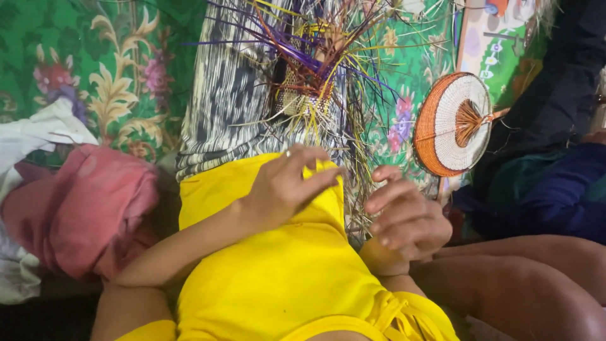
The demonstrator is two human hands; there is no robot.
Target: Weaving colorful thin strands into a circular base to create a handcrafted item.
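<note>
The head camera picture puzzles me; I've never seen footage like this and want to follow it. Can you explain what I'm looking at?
The one picture comes from a camera worn on a person's head, looking down at their own lap and hands. The left hand, with a ring, rests on yellow cloth over the lap; whether it pinches a strand is hard to tell. The right hand is curled beside loose straw strands. Beyond the hands lies a half-woven piece with purple and yellow strands fanning out. To the right lies a round woven fan, orange-rimmed and white. A pink cloth lies left, on green flowered fabric.
</note>
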